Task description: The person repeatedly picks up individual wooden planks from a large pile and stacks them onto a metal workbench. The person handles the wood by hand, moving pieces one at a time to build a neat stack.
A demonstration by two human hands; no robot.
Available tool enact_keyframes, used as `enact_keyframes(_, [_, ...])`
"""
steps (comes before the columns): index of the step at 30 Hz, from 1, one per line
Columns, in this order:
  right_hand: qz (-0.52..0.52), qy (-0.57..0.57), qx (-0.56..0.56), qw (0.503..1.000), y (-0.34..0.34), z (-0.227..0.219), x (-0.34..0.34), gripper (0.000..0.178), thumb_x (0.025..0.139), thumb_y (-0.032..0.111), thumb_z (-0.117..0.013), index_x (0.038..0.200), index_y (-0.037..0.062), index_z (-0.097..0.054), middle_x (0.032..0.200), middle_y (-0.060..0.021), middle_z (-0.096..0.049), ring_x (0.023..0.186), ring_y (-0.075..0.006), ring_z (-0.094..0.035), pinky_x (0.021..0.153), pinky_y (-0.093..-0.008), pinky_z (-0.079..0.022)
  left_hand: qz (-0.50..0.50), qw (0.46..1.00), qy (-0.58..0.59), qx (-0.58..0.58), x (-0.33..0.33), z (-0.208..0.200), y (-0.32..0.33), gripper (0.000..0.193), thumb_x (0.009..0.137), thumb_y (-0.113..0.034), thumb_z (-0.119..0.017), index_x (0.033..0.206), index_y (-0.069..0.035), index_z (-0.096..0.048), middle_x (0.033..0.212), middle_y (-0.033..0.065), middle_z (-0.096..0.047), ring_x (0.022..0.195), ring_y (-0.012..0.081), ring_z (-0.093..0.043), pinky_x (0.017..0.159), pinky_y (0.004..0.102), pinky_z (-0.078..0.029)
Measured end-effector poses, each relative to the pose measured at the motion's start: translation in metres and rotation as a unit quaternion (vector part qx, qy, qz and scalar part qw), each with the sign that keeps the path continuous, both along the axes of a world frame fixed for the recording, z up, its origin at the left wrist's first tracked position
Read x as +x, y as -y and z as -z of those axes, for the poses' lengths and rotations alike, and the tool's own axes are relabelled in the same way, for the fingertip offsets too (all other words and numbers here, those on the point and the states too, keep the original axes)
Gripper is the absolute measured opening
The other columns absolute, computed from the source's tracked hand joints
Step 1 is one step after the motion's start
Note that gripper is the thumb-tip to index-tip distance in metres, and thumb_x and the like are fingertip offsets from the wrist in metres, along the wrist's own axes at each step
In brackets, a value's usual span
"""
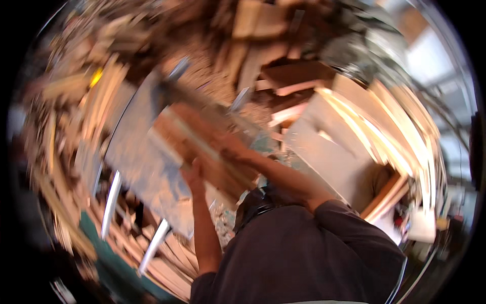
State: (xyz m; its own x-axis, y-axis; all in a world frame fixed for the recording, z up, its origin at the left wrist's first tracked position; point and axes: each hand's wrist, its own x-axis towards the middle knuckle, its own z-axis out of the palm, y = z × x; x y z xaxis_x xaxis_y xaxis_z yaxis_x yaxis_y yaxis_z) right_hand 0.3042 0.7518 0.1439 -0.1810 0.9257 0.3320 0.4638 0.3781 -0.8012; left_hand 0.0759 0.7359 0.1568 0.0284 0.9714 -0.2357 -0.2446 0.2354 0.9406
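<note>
A reddish-brown wooden board [182, 133] with a pale lengthwise stripe lies between my hands, above a grey metal machine table [132, 152]. The picture is smeared by motion, so I cannot tell whether the wood touches the table or is one piece or several. My left hand [193, 175] is closed on its near left side, thumb up. Across the wood's far right part reaches my right hand [234, 148], closed on it, with its fingertips blurred. The wood's near end comes close to my body.
Stacked wood strips [104, 101] crowd the left, and sawdust [197, 66] covers the ground ahead. To the right stand a large pale panel [324, 144] and long leaning boards [400, 126]. Metal bars [110, 205] jut from the table's near left edge.
</note>
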Motion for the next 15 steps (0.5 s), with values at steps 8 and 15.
enact_keyframes(8, [0.295,0.0,-0.152,0.943,0.084,-0.091,0.087,0.033,0.093,0.026,-0.061,0.118,0.0054,-0.068,0.112,-0.0191,-0.07,0.101,-0.0365,-0.068,0.09,-0.0443,-0.054,0.01,0.997,-0.071,0.031,0.015,-0.028,0.002,0.055,0.096,-0.023,-0.069,0.136,0.01,-0.051,0.13,0.0176,-0.06,0.109,0.0249,-0.061,0.094,0.037,-0.053])
enact_keyframes(15, [0.557,-0.016,-0.044,0.829,0.252,-0.151,0.245,0.034,0.09,0.024,-0.07,0.12,0.0074,-0.07,0.114,-0.0148,-0.072,0.097,-0.0319,-0.07,0.084,-0.0402,-0.057,0.063,0.996,-0.063,-0.013,0.025,-0.044,0.009,0.066,0.097,-0.031,-0.069,0.146,0.004,-0.041,0.142,0.0151,-0.052,0.12,0.0247,-0.055,0.099,0.0384,-0.05])
